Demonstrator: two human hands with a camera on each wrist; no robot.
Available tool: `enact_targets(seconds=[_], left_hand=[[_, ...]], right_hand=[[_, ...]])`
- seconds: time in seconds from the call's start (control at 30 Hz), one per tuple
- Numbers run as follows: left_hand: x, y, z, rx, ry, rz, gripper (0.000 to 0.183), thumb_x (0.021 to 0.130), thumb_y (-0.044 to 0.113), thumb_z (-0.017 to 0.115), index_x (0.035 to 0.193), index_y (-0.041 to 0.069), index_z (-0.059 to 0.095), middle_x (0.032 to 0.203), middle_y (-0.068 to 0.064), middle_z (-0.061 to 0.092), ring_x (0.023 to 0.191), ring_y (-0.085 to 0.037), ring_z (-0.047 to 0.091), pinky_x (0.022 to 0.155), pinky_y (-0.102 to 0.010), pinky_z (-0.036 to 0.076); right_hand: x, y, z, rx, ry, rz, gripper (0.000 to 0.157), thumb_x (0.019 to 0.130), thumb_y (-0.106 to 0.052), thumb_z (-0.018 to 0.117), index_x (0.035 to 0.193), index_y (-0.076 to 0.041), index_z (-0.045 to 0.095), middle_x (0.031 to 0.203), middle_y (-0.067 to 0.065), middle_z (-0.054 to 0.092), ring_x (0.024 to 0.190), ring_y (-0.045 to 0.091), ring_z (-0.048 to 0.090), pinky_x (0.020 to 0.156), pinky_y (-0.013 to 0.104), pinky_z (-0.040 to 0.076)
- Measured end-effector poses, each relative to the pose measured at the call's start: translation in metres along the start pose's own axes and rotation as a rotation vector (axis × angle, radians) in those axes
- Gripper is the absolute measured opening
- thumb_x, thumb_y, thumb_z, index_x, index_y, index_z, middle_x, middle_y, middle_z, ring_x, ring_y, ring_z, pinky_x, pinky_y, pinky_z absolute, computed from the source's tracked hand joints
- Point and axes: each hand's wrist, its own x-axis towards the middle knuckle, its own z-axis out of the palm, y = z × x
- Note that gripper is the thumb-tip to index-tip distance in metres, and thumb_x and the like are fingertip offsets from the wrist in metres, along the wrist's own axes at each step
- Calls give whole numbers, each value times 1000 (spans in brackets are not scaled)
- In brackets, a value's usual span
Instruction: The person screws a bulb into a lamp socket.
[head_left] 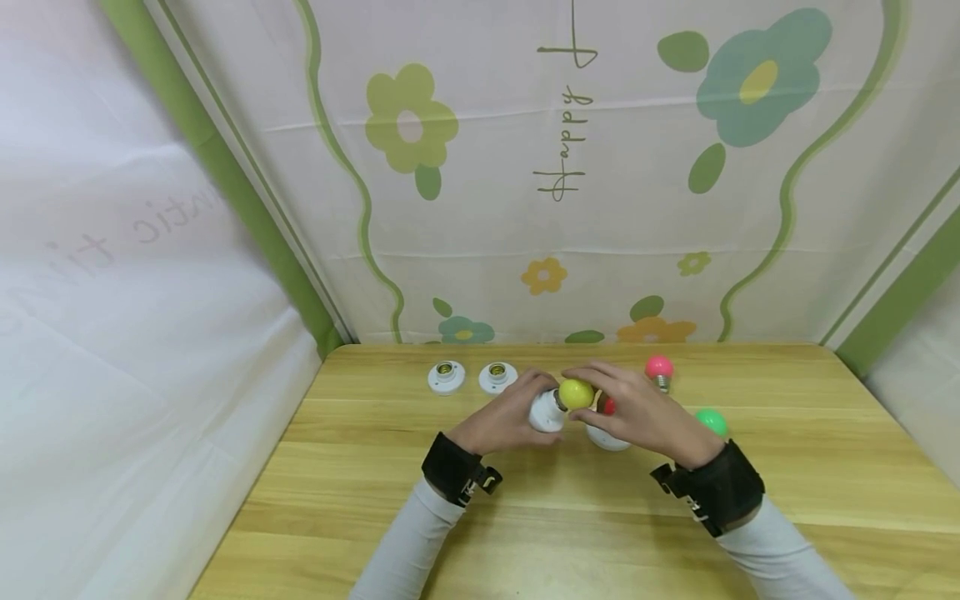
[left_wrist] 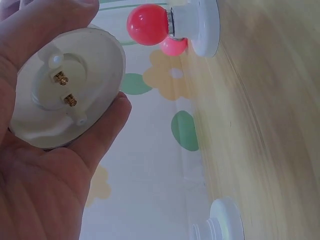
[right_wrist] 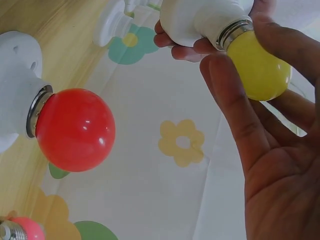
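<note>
In the head view my left hand [head_left: 501, 422] grips a white lamp socket [head_left: 546, 413] by its round base, tilted and lifted off the table. Its hollow underside [left_wrist: 95, 107], with two brass-coloured terminals, faces the left wrist camera. A yellow bulb [head_left: 576, 393] sits with its metal base in the socket's mouth, a thin band of metal showing in the right wrist view. My right hand [head_left: 637, 411] holds this bulb between thumb and fingers. Close under the right hand stands another white socket [head_left: 607, 439] with a red bulb [right_wrist: 75, 130] fitted in it.
Two white sockets without bulbs, one at the left [head_left: 446, 377] and one nearer the hands [head_left: 497, 377], stand along the back of the wooden table [head_left: 360, 483]. A pink bulb [head_left: 659, 367] and a green bulb [head_left: 711, 422] lie at the right. A flowered curtain [head_left: 480, 217] hangs behind.
</note>
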Motion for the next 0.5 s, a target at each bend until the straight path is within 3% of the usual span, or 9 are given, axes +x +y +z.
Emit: enact_targets(seconds=[0.23, 0.5], left_hand=[[0, -1, 1, 4, -1, 19, 56, 88, 17, 89, 135, 7, 60, 137, -7, 54, 117, -15, 55, 98, -22, 53], [1, 0, 1, -2, 0, 6, 57, 89, 16, 87, 137, 5, 59, 140, -9, 53, 117, -16, 55, 98, -22, 53]], right_hand=[[-1, 0, 0, 29, 7, 29, 60, 84, -23, 92, 134, 1, 69, 116, 13, 77, 74, 9, 69, 63, 22, 59], [0, 0, 1, 22, 2, 17, 64, 86, -23, 90, 140, -1, 63, 132, 16, 71, 88, 11, 72, 71, 24, 62]])
